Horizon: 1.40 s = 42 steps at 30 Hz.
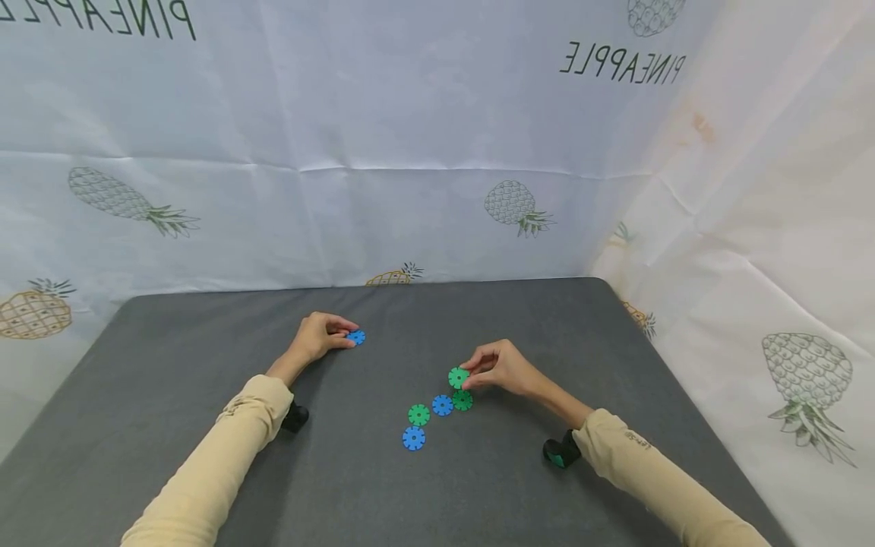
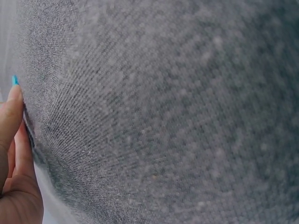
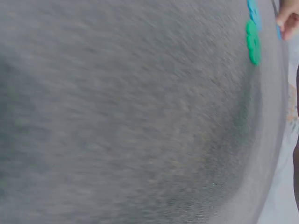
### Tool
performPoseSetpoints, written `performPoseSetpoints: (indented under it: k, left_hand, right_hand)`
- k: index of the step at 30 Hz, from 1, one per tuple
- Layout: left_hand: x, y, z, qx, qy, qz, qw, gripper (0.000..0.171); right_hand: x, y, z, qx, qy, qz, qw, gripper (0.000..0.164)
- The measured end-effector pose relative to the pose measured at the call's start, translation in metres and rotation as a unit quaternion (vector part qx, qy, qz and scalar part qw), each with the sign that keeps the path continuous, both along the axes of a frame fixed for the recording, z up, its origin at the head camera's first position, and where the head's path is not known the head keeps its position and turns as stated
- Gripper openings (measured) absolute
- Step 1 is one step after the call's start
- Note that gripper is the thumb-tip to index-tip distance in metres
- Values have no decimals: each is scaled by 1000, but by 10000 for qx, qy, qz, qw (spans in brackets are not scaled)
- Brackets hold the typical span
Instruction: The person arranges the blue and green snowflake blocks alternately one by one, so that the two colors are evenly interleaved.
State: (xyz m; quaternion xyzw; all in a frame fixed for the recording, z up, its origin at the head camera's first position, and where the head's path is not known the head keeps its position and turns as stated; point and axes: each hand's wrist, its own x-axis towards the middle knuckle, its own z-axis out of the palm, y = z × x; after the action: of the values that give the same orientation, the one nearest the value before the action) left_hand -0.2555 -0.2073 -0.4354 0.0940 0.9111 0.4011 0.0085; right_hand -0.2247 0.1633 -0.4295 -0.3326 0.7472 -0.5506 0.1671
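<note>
My left hand [image 1: 320, 336] is at the far left part of the table and pinches a blue notched disc [image 1: 356, 336] between thumb and fingers. In the left wrist view, only the edge of that blue disc [image 2: 15, 80] shows past the thumb tip. Nearer the middle, my right hand [image 1: 504, 370] pinches a green notched disc [image 1: 459, 377] by its right side. Just below it lies another green disc [image 1: 462, 400], with a blue disc [image 1: 442, 405] close on its left. Farther toward me are a green disc [image 1: 419, 415] and a blue disc [image 1: 413, 438], edge to edge.
A dark grey cloth covers the table [image 1: 342, 494]. White curtain [image 1: 383, 99] printed with pineapples hangs behind the far edge and along the right side. Black straps [image 1: 295, 418] sit at both wrists, below beige sleeves [image 1: 212, 463].
</note>
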Motion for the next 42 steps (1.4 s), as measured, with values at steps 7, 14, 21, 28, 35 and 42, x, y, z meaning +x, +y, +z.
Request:
performPoseSetpoints:
  k: [7, 14, 21, 28, 35, 42]
  left_hand:
    - [0, 1, 4, -61, -31, 5, 10000, 27]
    - [-1, 0, 3, -65, -67, 37, 9999, 28]
    - [0, 0, 2, -73, -38, 34, 10000, 27]
    - [-1, 0, 3, -173, -14, 109, 9998, 27]
    - [-1, -1, 2, -153, -5, 153, 9998, 27]
    - [0, 0, 1, -65, 7, 125, 9999, 26]
  right_hand:
    - [-14, -3, 2, -102, -316, -182, 9993, 19]
    - [-25, -10, 1, -64, -360, -366, 9987, 18]
    - [-35, -23, -2, -217, -629, -530, 9964, 20]
    - [-46, -37, -4, -396, -588, -811, 9942, 18]
    - [-55, -51, -6, -434, -818, -972, 9909, 18]
    - [-61, -61, -9, -621, -955, -1115, 9872, 21]
